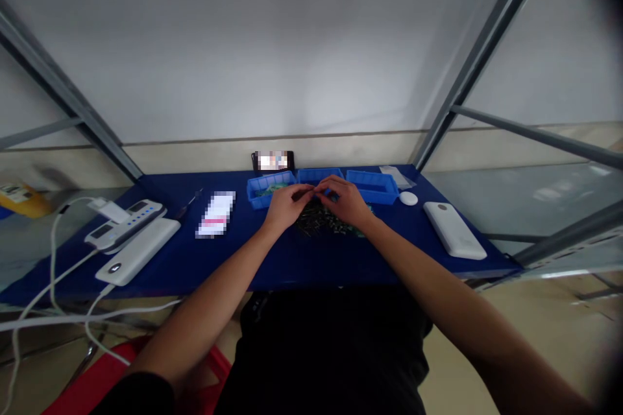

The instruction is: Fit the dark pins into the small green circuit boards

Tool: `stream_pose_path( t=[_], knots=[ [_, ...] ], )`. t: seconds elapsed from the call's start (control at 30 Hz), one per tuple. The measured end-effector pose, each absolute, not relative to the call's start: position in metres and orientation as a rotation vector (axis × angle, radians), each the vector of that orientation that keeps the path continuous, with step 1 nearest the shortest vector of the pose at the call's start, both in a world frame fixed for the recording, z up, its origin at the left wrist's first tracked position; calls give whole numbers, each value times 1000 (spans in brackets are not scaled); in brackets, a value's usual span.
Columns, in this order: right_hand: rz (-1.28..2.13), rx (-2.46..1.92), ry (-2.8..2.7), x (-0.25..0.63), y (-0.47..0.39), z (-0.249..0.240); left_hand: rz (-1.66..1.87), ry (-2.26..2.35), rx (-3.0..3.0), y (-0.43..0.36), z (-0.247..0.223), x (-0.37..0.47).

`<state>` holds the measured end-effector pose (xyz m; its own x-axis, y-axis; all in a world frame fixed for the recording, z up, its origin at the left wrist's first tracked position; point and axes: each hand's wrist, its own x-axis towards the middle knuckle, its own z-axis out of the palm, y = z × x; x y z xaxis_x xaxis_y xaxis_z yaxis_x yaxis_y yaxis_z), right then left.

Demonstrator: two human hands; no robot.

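My left hand (pixel 287 205) and my right hand (pixel 346 200) meet fingertip to fingertip over the table, both closed in a pinch. Whatever sits between the fingers is too small to make out. Right below them lies a heap of small dark and silvery metal pieces (pixel 311 222) that look like screws, partly covered by the hands. A few greenish bits show at the heap's right side. Just behind the hands stand three blue plastic bins: the left bin (pixel 251 193) holds small green pieces, the middle bin (pixel 320 173) is partly hidden, and the right bin (pixel 374 196) stands beside it.
On the blue tabletop (pixel 302 269), a lit phone (pixel 217 214), tweezers-like tool (pixel 189 203), power strip (pixel 146 214) and white power bank (pixel 139 251) with cables lie left. Another phone (pixel 272 161) leans behind. Right are a white disc (pixel 408 198) and white power bank (pixel 453 230). Metal posts flank the table.
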<state>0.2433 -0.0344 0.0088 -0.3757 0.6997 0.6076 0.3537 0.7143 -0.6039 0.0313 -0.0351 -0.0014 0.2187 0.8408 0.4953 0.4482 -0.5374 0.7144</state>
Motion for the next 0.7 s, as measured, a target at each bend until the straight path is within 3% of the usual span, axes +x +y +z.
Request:
stream_pose_path(
  t=[0.33,0.7],
  knots=[
    [535,-954,-1901,242,-30,3,1341,1085,2272,-38,0,33],
    [417,-902,-1952,242,-33,7,1344,1164,2054,-45,4,36]
  ],
)
